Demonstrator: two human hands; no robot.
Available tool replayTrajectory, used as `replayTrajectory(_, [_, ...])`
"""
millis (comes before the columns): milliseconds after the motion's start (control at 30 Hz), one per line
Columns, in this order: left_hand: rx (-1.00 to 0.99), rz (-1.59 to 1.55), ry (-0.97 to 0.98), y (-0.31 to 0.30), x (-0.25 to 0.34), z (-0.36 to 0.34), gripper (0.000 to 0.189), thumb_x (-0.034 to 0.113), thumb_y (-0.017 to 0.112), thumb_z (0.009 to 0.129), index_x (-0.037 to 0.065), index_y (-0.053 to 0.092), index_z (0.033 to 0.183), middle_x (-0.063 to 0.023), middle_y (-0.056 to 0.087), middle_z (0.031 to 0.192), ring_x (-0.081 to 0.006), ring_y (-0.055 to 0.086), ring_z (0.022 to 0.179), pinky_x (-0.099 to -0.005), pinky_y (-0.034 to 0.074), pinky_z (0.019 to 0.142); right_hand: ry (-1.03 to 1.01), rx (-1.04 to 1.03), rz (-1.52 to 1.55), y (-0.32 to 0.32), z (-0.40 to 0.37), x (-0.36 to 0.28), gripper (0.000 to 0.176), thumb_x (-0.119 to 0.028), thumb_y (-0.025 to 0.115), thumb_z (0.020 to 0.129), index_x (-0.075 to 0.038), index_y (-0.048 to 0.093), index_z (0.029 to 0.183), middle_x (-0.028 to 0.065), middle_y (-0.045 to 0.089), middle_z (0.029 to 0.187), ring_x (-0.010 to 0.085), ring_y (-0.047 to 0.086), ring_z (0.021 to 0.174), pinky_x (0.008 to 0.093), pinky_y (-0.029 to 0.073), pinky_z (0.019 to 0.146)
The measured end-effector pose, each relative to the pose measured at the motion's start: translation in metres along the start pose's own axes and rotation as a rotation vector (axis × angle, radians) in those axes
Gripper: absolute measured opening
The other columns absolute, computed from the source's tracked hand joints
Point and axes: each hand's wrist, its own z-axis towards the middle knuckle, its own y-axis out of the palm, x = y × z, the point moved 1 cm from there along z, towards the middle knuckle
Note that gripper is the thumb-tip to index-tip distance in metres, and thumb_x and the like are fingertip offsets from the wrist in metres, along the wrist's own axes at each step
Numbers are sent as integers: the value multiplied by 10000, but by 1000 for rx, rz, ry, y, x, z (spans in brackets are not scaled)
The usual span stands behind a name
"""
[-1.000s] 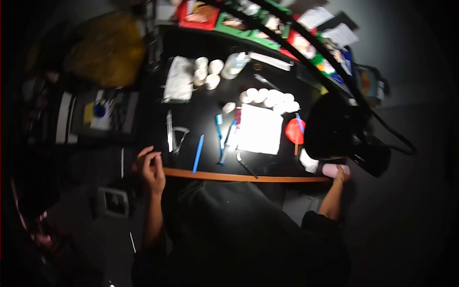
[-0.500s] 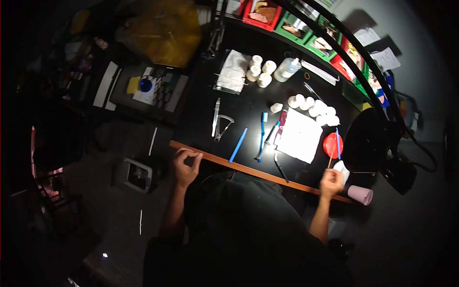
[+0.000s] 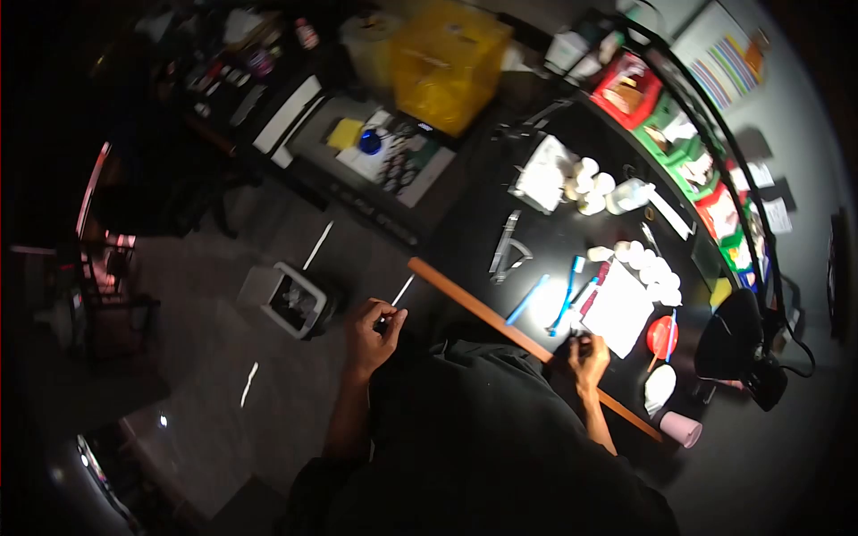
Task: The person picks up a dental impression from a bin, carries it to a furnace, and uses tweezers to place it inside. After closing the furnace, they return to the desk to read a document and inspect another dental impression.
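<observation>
My left hand (image 3: 375, 338) is out past the table's left corner, thumb and fingers pinched on a thin white stick (image 3: 404, 290) that points up and right. At the table's near edge my right hand (image 3: 590, 359) has its fingers closed around a slim black-handled tool (image 3: 584, 342), mostly hidden by the hand. Beside it lies a white paper sheet (image 3: 618, 308). Left of that are a blue toothbrush (image 3: 566, 299), a toothpaste-like tube (image 3: 585, 293) and a blue stick (image 3: 527, 300). A red round dish (image 3: 662, 336) with an orange stick (image 3: 655, 360) sits to the right.
White bottles (image 3: 657, 272) stand behind the sheet. A pink cup (image 3: 681, 429) and a white oval piece (image 3: 660, 388) are near the right edge. The black lamp (image 3: 737, 335) overhangs the right side. A bin (image 3: 297, 301) stands on the floor at left; a caliper (image 3: 507, 255) lies on the table.
My right hand has moved left from beside the red dish to the black-handled tool. My left hand has moved away from the table edge, and a white stick now shows in it. The view has turned left.
</observation>
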Motion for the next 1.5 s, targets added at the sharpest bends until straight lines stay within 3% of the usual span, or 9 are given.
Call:
replayTrajectory(100, [57, 29, -65, -56, -25, -34, 151, 127, 716, 908, 4, 668, 834, -105, 631, 752, -252, 629, 668, -346, 466, 599, -32, 156, 23, 15, 5, -52, 186, -10, 707, 801, -12, 667, 983, 134, 616, 896, 282, 622, 730, 399, 504, 670])
replayTrajectory(267, [194, 149, -199, -175, -46, -110, 66, 42, 638, 913, -10, 676, 903, -138, 692, 869, -308, 673, 800, -388, 510, 731, -230, -276, 389, 84, 8, -245, 45, 3, 671, 833, 0, 663, 877, 92, 618, 856, 215, 645, 744, 349, 519, 659])
replayTrajectory(500, [650, 98, -438, -266, -24, -274, 160, -39, 452, 740, -3, 578, 650, -134, 622, 682, -286, 625, 685, -373, 490, 670, -1107, -1209, 336, 186, -65, -530, 157, -30, 680, 844, -16, 691, 1000, 132, 655, 915, 261, 673, 814, 356, 530, 707])
replayTrajectory(733, [1113, -276, -618, -253, 3, -381, 186, 101, 502, 755, -32, 605, 677, -122, 629, 670, -205, 629, 621, -323, 489, 585, -1713, -1533, 485, 193, -219, -707, 175, -76, 678, 864, -25, 702, 1029, 156, 661, 956, 294, 664, 873, 379, 525, 764])
replayTrajectory(967, [822, -612, -294, -337, -33, -322, 523, 408, 564, 1001, 11, 595, 663, -68, 625, 659, -150, 585, 588, -302, 466, 551, -1158, -2688, 321, 184, -348, -726, 600, -489, 408, 1058, 36, 699, 1052, 134, 702, 1048, 223, 648, 1010, 354, 494, 918])
replayTrajectory(1133, [801, -613, -265, -390, -113, -301, 417, 346, 514, 1030, -16, 616, 1212, -150, 715, 752, -253, 706, 600, -328, 547, 503, -853, -2717, 586, 217, -383, -782, 760, -570, 292, 1044, 62, 667, 852, 204, 686, 806, 310, 699, 812, 397, 557, 766])
replayTrajectory(1200, [831, -514, -351, -429, -126, -308, 535, 501, 557, 987, -11, 628, 847, -137, 706, 698, -221, 693, 566, -312, 532, 472, -947, -2695, 665, 221, -406, -829, 796, -608, 273, 1031, 58, 662, 830, 203, 676, 786, 306, 694, 784, 400, 560, 743])
replayTrajectory(1367, [1027, -451, -507, -566, -152, -328, 570, 479, 488, 1006, -75, 601, 1076, -200, 718, 832, -263, 723, 680, -343, 581, 598, -803, -2856, 476, 264, -480, -946, 769, -542, 294, 1046, 88, 679, 830, 223, 716, 827, 297, 687, 787, 370, 542, 781])
replayTrajectory(1500, [1125, -494, -276, -665, -186, -372, 502, 441, 513, 1013, -23, 627, 861, -122, 688, 757, -214, 653, 664, -325, 524, 626, -671, -2826, 199, 299, -556, -1023, 745, -542, 302, 1052, 94, 677, 950, 223, 714, 907, 295, 691, 890, 380, 524, 878])
